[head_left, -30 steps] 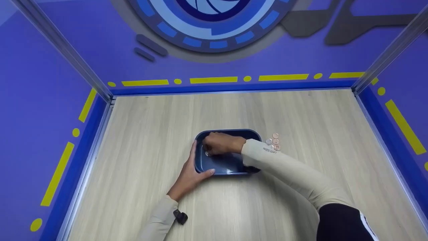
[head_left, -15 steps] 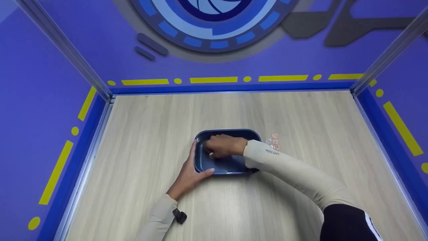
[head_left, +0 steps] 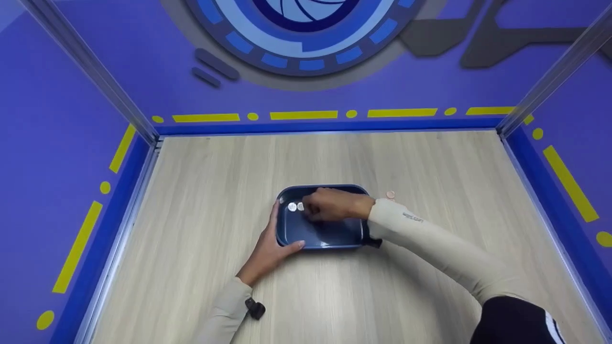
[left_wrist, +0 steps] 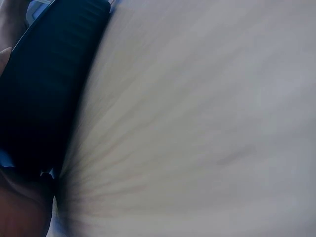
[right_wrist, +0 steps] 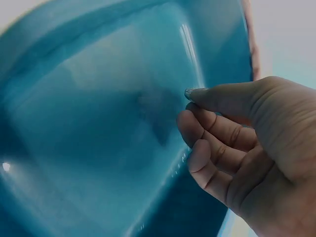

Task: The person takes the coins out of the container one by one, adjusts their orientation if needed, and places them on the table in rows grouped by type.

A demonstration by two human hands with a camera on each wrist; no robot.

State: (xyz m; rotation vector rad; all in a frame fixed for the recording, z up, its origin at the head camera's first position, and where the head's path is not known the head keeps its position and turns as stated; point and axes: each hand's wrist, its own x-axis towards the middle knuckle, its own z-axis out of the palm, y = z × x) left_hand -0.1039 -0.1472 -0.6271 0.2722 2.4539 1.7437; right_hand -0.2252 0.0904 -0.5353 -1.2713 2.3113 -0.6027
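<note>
A dark blue tray [head_left: 325, 236] lies on the wooden table. My left hand [head_left: 272, 241] grips its left end, thumb on the near rim and fingers along the left wall. In the left wrist view the tray's outer wall [left_wrist: 49, 89] fills the left side. My right hand [head_left: 313, 211] hovers over the tray's middle with loosely bent fingers and holds nothing. The right wrist view shows its fingers [right_wrist: 197, 153] above the tray floor [right_wrist: 98, 123]. Two silver coins [head_left: 296, 206] lie in the tray's far left corner. A copper coin [head_left: 390, 195] shows on the table beside my right sleeve.
Purple walls with yellow markings [head_left: 303, 115] enclose the table [head_left: 215, 167] on three sides. Metal posts [head_left: 110, 91] stand at the back corners. A small black wrist device [head_left: 255, 308] sits on my left sleeve.
My right hand has drawn back to the right across the tray, leaving two silver coins in its far left corner. Its sleeve now hides most of the coins on the table.
</note>
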